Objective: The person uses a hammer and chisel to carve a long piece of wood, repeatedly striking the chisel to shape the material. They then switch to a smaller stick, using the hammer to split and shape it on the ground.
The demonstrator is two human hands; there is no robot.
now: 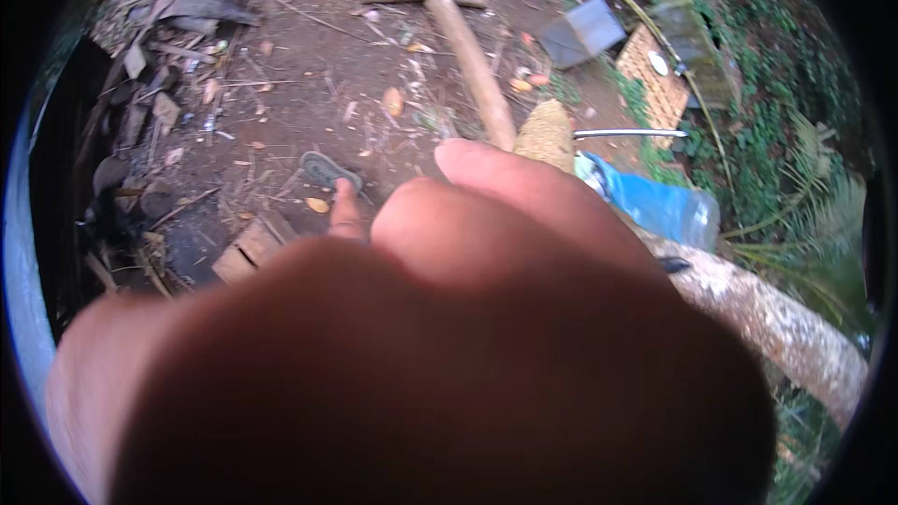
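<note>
Blurred bare hand (458, 346), left or right unclear: close, dark; whether the fingers (524, 192) hold anything cannot be told. Tan, rough, tapered piece (545, 136): just above the fingers in view, contact unclear. Ground (299, 98): brown earth, leaf-littered, bearing a long brown wooden pole (463, 42). Grey split-wood heap (192, 9): upper left. Pale blotched log (786, 323): right. Green leafy plants (786, 93): upper right.

My head-worn fisheye camera, the left unit of a side-by-side pair, faces downward and ahead. Reference landmark: my hand (458, 337). It sits very near the lens, blurred, covering the lower view. Coverage beyond my hand: brown ground (299, 61), well apart; to its right, greenery (795, 75).
</note>
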